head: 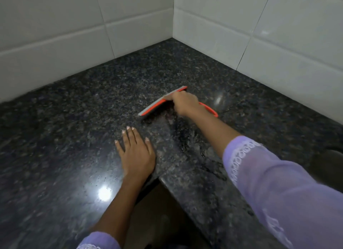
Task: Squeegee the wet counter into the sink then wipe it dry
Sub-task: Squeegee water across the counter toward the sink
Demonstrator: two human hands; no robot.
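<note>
A dark speckled granite counter (78, 130) wraps an inside corner and shines with wet patches and droplets. My right hand (185, 104) is shut on an orange squeegee (156, 105) with a grey blade, which lies pressed on the counter near the middle. The squeegee's orange handle loop sticks out to the right behind my wrist. My left hand (135, 152) lies flat on the counter with fingers spread, nearer to me and left of the squeegee. Both arms wear lilac sleeves. No sink shows.
White tiled walls (55, 35) meet at the far corner and border the counter on the left and right. The counter's inner edge (167, 182) drops to the floor below me. A dark rounded shape (328, 165) sits at the right edge, partly cut off.
</note>
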